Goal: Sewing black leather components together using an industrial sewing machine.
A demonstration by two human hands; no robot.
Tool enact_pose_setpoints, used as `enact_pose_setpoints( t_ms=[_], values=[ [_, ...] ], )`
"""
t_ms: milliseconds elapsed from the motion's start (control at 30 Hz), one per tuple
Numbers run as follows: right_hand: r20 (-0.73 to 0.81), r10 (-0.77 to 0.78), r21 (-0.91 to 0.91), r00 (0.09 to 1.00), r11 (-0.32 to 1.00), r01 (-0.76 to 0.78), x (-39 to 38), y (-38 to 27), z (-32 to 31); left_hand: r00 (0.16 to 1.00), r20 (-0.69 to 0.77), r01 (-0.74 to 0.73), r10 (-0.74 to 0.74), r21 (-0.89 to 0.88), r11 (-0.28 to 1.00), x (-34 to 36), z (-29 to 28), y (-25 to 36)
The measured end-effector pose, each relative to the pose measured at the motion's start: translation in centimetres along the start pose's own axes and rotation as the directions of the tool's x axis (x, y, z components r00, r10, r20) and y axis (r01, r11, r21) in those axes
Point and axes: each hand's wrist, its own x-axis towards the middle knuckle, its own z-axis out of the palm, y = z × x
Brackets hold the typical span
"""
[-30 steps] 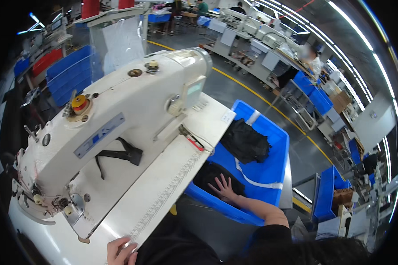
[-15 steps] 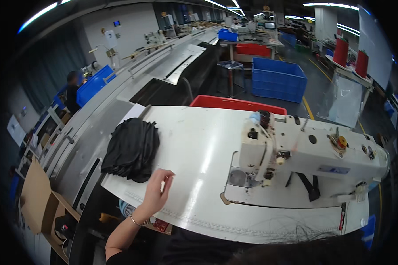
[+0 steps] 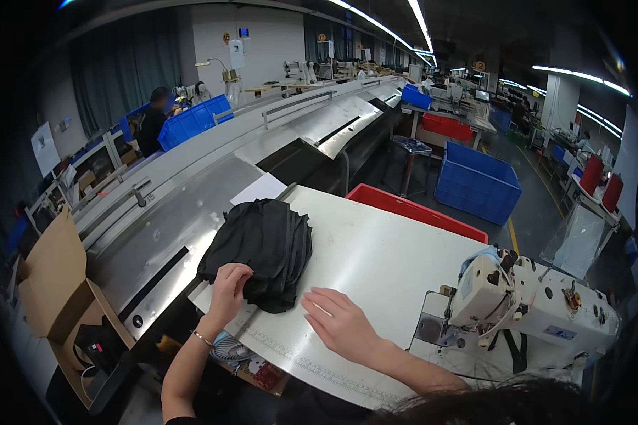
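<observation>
A thick stack of black fabric pieces (image 3: 262, 244) lies on the left end of the white sewing table (image 3: 383, 237). My left hand (image 3: 228, 289) is at its near left edge, thumb and fingers pinched together on the fabric; the fingertips are partly hidden. Just right of the stack, my right hand (image 3: 344, 327) hovers low over the tabletop, fingers stretched out and holding nothing. A white sewing machine (image 3: 539, 297) stands at the right end of the table, a black strap (image 3: 515, 348) lying beneath its arm.
Behind the table sit a red bin (image 3: 411, 216) and a large blue crate (image 3: 478, 184). A metal chute (image 3: 170, 227) runs along the left. An open cardboard box (image 3: 110, 319) stands at lower left. A seated person (image 3: 152, 124) is beyond the chute.
My right hand has come into view beside the stack. My left hand has moved onto the stack's near edge and its fingers have closed. The view has swung left.
</observation>
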Motion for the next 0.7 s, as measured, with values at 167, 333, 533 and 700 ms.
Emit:
enact_pose_setpoints(
  t_ms=[167, 333, 533, 700],
  values=[
    [-0.015, 0.025, -0.068, 1.0, 0.997, -0.026, 7.1, 4.2, 13.2, 0.971, -0.2, 0.141, -0.134, 0.021, 0.99, 0.5, 0.2, 0.3],
    [0.165, 0.031, -0.064, 0.986, 0.998, -0.021, 6.7, 4.6, 14.2, 0.966, -0.009, 0.257, -0.258, 0.099, 0.961, -1.2, 0.8, -2.7],
    [0.069, 0.034, -0.098, 0.997, 0.995, -0.028, 6.8, 1.4, 11.9, 0.959, 0.147, 0.267, -0.244, -0.166, 0.949, -1.7, -0.9, -2.3],
    [0.454, 0.823, 0.835, 0.341, -0.259, -0.486, 10.5, 7.9, 10.6, 0.925, 0.212, 0.317, -0.317, 0.034, 0.948, -1.2, -0.2, -2.0]
  ],
)
